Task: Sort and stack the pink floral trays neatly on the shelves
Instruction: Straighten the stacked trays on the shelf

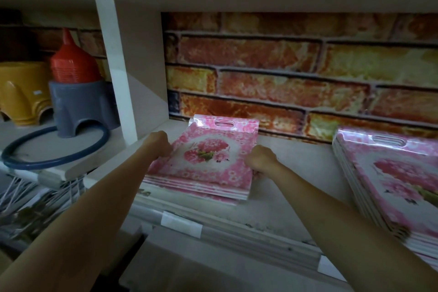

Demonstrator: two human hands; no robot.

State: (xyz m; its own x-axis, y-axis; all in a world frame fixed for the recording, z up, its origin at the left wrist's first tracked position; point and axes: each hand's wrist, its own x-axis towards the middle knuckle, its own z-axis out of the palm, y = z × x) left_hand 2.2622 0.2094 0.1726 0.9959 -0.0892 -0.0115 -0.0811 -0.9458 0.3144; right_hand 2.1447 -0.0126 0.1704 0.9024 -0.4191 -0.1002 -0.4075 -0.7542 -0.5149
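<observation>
A stack of several pink floral trays (208, 156) lies on the white shelf (279, 208), close to the left divider and the brick-pattern back wall. My left hand (158, 144) grips the stack's left edge, fingers curled around it. On the right edge, my right hand (260, 158) is closed around the stack as well. Each tray has a slotted handle at its far end and a rose bouquet in the middle. A second, larger stack of pink floral trays (388, 180) rests at the right, partly cut off by the frame.
A white upright divider (118, 73) separates this bay from the left one, where a grey stool (80, 106), stacked red funnels (71, 59), a yellow stool (21, 95) and a blue ring (57, 147) sit. Bare shelf lies between the two tray stacks.
</observation>
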